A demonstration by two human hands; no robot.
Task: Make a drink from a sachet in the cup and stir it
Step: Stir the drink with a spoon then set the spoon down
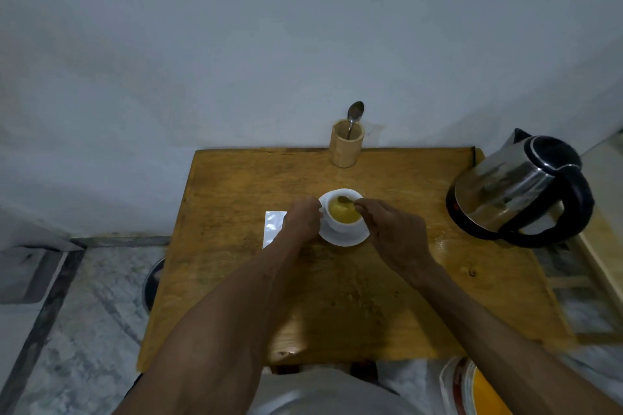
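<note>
A white cup [341, 225] holding a yellow drink stands on a white saucer [347, 239] in the middle of the wooden table [236, 185]. My left hand [301, 217] grips the cup at its left side, where the handle is hidden. My right hand [391, 229] pinches a small spoon [344, 199] whose bowl sits at the far edge of the drink. A silver sachet [273, 227] lies flat just left of my left hand, partly covered by my wrist.
A wooden holder [346, 148] with another spoon [355, 111] stands at the table's back edge by the wall. A steel electric kettle [515, 189] with a black handle sits at the right edge. Marble floor lies around the table.
</note>
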